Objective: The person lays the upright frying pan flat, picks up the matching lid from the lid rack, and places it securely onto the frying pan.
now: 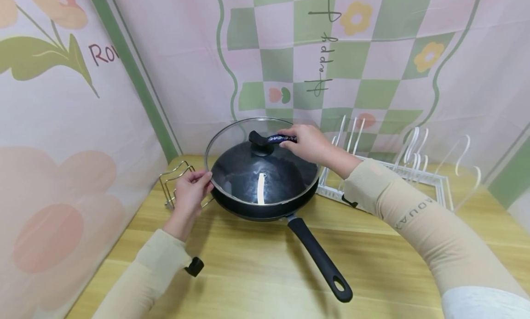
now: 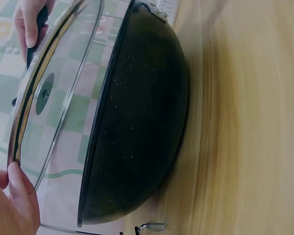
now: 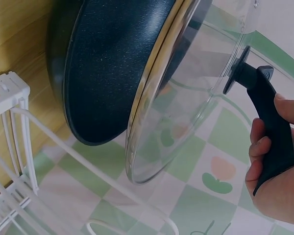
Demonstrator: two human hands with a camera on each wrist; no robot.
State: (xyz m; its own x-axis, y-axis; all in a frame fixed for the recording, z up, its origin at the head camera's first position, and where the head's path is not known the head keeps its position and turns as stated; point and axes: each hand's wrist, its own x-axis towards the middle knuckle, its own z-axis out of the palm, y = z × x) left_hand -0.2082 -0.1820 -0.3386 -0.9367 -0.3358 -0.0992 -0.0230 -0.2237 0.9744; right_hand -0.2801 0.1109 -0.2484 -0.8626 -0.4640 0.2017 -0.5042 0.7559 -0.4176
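A glass lid (image 1: 232, 137) with a metal rim is above a black wok (image 1: 256, 214); both wrist views show a gap between the lid's rim and the wok's. My right hand (image 1: 308, 144) grips the lid's dark curved handle (image 3: 270, 127), its fingers wrapped round it. At the lid's left edge, my left hand (image 1: 191, 190) pinches the rim between thumb and fingers, seen closer in the left wrist view. The wok rests on the wooden table, its long black handle (image 1: 320, 259) pointing toward the front right.
A white rack (image 1: 439, 190) with upright wire dividers stands right of the wok, partly behind my right arm. A small metal wire rack (image 1: 167, 190) sits behind my left hand. Printed cloth (image 1: 273, 29) hangs along the back and left of the table (image 1: 236, 273).
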